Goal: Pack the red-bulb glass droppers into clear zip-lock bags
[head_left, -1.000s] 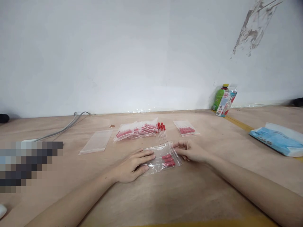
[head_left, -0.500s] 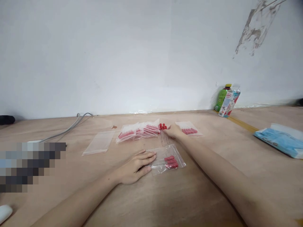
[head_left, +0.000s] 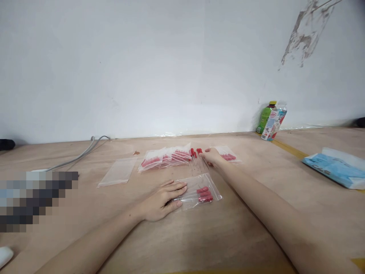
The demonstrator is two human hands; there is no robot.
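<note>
In the head view, we see the left hand [head_left: 162, 199] lying flat on the counter [head_left: 199, 243]. Its grip is open, and the spread fingers press down on the left end of a clear bag [head_left: 196, 182]. Three red-capped droppers [head_left: 204, 194] lie side by side inside the bag, toward its right end.

The right hand [head_left: 213, 156] reaches farther out across the counter, beyond the bag. Its fingertips are at the loose droppers [head_left: 195, 158], which lie in a small row with their red caps pointing toward the wall. We cannot tell whether its grip is closed on one of them or only touching.

Just left of the loose droppers sits a pile [head_left: 165, 158] of filled bags, overlapping one another. A single filled bag [head_left: 229, 156] lies just right of the right hand, partly hidden by it. An empty bag [head_left: 116, 171] lies flat, left of the pile.

A grey cable [head_left: 80, 154] runs along the far left. By the wall at the right stand a green bottle [head_left: 264, 118] and a packet [head_left: 274, 121], touching. A blue pack [head_left: 333, 169] lies at the right edge, well apart.
</note>
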